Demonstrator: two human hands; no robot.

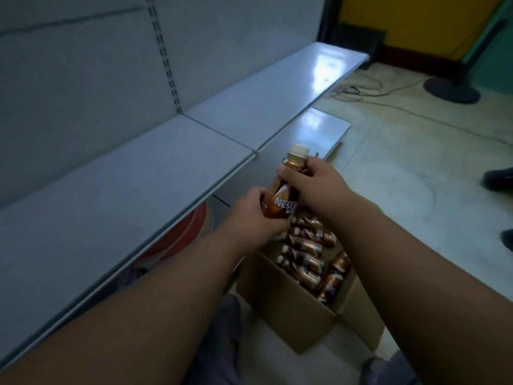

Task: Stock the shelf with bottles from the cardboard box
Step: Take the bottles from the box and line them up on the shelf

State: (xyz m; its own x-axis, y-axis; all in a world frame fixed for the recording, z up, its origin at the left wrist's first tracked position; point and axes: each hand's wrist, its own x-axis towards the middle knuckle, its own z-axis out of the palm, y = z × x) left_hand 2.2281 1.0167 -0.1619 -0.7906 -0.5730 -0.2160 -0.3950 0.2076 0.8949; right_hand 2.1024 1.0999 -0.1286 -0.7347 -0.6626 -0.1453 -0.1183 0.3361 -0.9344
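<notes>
A brown coffee bottle (283, 201) with a white cap is held upright above the box, just off the front edge of the grey shelf (116, 190). My left hand (252, 215) grips its lower part and my right hand (311, 184) wraps its upper body below the cap. Under my hands stands an open cardboard box (294, 309) on the floor, with several more brown bottles (308, 245) lying on their sides inside. The shelf top carries nothing.
A lower shelf board (313, 132) juts out beyond the box. Something red and white (180, 237) sits under the shelf. Cables (361, 91) and a round stand base (451, 88) lie on the floor far right. Another person's dark shoes (499, 177) show at the right edge.
</notes>
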